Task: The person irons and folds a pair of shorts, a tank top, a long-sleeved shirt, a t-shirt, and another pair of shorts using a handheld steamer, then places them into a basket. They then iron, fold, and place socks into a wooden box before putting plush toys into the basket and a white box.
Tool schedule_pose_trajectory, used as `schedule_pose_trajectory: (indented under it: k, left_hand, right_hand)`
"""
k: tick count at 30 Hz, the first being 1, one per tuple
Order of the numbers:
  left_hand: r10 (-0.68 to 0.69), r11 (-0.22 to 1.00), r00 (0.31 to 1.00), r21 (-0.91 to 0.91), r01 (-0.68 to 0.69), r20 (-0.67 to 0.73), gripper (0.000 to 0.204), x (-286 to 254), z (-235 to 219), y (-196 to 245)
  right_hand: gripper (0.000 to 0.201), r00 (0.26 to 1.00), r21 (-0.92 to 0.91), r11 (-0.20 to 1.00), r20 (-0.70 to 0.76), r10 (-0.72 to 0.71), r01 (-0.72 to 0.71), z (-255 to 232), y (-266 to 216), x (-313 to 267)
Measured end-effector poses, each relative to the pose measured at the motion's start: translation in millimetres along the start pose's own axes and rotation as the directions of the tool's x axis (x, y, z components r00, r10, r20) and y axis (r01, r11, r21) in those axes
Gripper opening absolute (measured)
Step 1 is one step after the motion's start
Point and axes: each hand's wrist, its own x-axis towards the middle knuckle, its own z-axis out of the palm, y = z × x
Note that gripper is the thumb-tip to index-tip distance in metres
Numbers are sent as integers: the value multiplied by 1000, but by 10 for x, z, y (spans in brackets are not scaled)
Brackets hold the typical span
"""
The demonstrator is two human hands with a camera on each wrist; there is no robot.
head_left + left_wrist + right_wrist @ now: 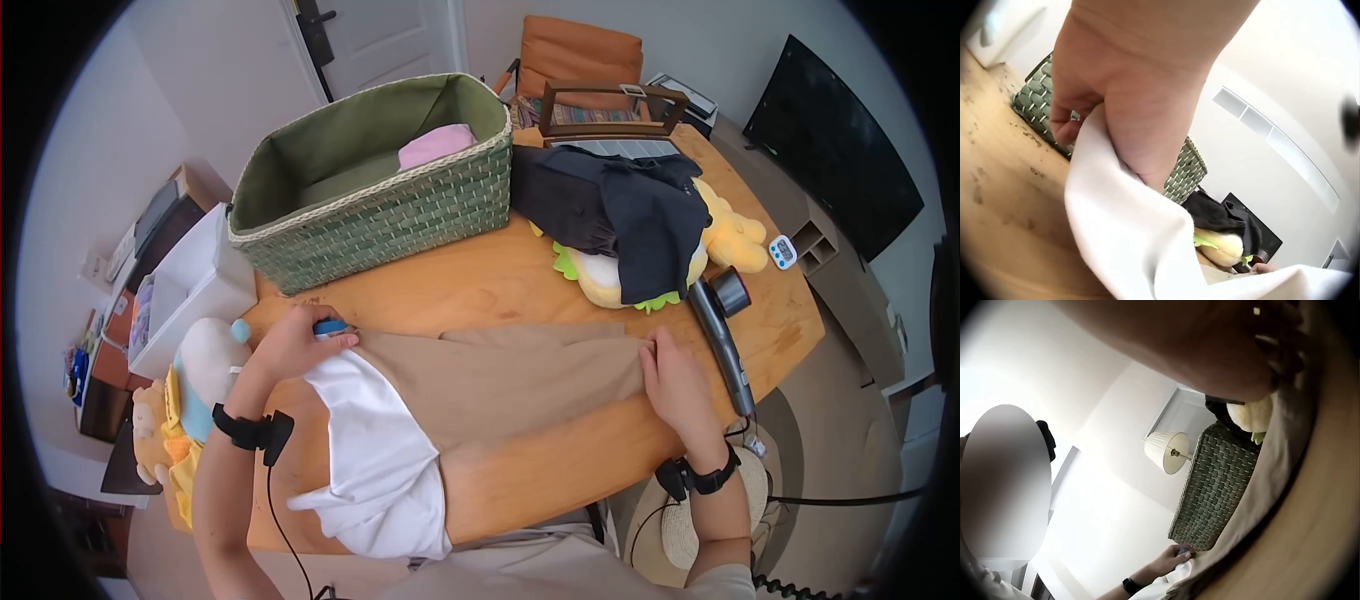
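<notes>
A tan garment (510,385) lies stretched sideways across the wooden table, and smooth white cloth (375,465) joins its left end and hangs over the front edge. My left hand (295,345) pinches the upper left corner, where a small blue patch (330,327) shows by the fingers. In the left wrist view, white cloth (1125,219) runs up between that thumb and the fingers. At the opposite end my right hand (680,385) grips the tan edge. The right wrist view shows the tan fabric (1266,475) drawn out toward the left hand (1166,559).
Behind the garment stands a green woven basket (380,225) holding a pink cloth (435,147). Dark clothing (640,210) covers a plush toy (600,280) at the back right, near a hair dryer (722,345). Several plush toys (205,360) and a white box (205,290) are at left.
</notes>
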Motion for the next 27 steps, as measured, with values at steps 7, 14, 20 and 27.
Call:
schedule_pose_trajectory:
  k: [7,14,20,27]
  left_hand:
    - [241,966,948,-43,-255,-206,23,-270,-114,323]
    - [432,902,859,142,-408,-274,20,-497,-407,750]
    - [461,887,843,187,-423,-279,21,-612,-453,824]
    - [438,899,811,187,-396,-388,21,-746,-564,845]
  right_hand:
    - [34,930,-32,943,183,-319,330,37,-646,68]
    - [47,763,148,759,38,-645,634,547,-987,503]
    - [45,479,566,581,337,-811,586,629,-1181,827]
    - [47,579,613,631,322,-749,475,534,-1164,755]
